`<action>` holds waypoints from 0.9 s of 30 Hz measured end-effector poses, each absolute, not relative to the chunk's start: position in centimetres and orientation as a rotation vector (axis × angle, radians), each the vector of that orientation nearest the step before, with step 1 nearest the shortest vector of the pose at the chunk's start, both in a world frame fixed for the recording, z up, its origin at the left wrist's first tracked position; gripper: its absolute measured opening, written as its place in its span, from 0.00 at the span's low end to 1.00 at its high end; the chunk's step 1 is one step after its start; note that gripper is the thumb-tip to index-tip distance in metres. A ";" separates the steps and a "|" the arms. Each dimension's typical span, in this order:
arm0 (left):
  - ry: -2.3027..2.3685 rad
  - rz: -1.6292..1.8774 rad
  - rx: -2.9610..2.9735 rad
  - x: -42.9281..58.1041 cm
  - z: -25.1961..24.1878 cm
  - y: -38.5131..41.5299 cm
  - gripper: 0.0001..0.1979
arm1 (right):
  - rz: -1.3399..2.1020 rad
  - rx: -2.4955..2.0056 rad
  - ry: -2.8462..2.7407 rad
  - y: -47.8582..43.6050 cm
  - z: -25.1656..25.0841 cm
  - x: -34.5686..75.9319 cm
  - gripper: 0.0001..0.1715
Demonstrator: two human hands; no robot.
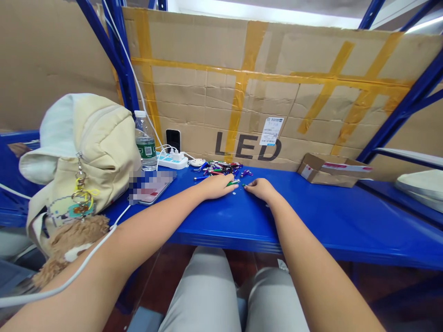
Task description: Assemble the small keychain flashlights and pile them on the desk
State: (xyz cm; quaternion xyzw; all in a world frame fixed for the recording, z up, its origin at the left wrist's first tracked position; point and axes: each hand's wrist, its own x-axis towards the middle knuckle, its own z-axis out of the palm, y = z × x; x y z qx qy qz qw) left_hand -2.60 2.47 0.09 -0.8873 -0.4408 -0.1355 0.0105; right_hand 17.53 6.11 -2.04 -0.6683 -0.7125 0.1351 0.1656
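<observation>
My left hand (218,186) rests on the blue tabletop with its fingers closed on a slim, shiny green pen-like piece (233,183). Just to the right, my right hand (262,189) pinches a small green piece (244,186) between thumb and fingertips. The two green pieces are apart, a short gap between them. Beyond my left hand lies a loose pile of small shiny pieces (224,167) in red, blue, purple and silver. They are too small for me to tell their exact kind. A purple piece (246,173) sits at the pile's right side.
A cream bag (104,133) stands at the left, beside a water bottle (146,147). A phone (157,186) lies before a white power strip (171,160); another dark phone (173,140) leans behind. An open cardboard box (332,171) stands right. Large cardboard (194,106) walls the back.
</observation>
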 end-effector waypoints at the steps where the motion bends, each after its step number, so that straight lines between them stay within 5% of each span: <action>1: -1.366 -0.417 -2.775 -2.6 0.0 2.5 0.20 | 0.435 -1.895 -2.022 6.0 -2.0 17.5 0.13; 6: -1.358 -0.522 -2.789 -2.6 -0.2 2.9 0.17 | 0.325 -1.481 -2.030 4.7 -1.7 16.8 0.07; 15: -1.349 -0.955 -2.829 -2.4 -0.1 3.1 0.13 | 0.626 -1.094 -1.975 3.5 -1.8 15.4 0.09; 22: -1.354 -0.962 -2.861 -2.3 -0.4 3.7 0.16 | 0.412 -0.986 -2.070 2.5 -1.3 15.1 0.24; 27: -1.540 -1.319 -2.870 -1.9 0.0 3.3 0.14 | 0.315 -1.056 -2.074 2.5 -1.4 14.8 0.24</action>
